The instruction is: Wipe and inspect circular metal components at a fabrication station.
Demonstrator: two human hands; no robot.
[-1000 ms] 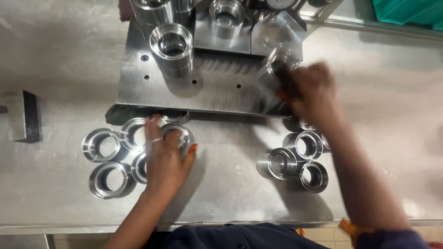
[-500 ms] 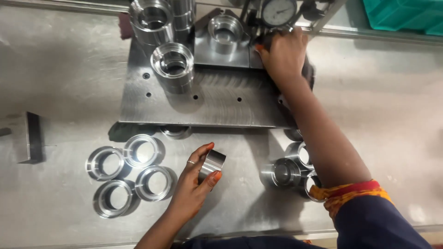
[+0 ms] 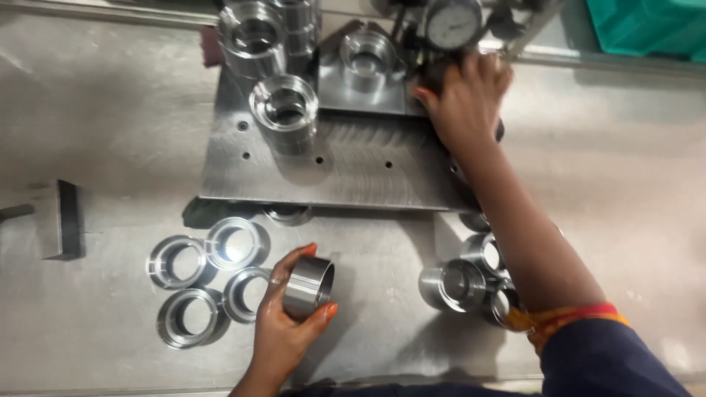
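Fingers of the left hand (image 3: 283,331) clasp 1 steel ring (image 3: 309,287) near the tabletop's front edge, 4 rings (image 3: 209,283) waiting alongside, while the right hand (image 3: 467,103), grip unclear, reaches the dial gauge (image 3: 454,22).

The flat grey metal plate (image 3: 353,169) lies at 12 o'clock on the grey metal table (image 3: 110,110). A tall shiny metal ring (image 3: 284,110) stands on it. Four flat shiny metal rings (image 3: 206,283) lie at 8 o'clock. The left hand (image 3: 290,323) with a short shiny metal ring (image 3: 309,287) is at 6 o'clock, just right of them. Three shiny metal cups (image 3: 460,279) sit at 4 o'clock. The right hand (image 3: 467,103) is at 1 o'clock, below a round dial gauge (image 3: 454,22).
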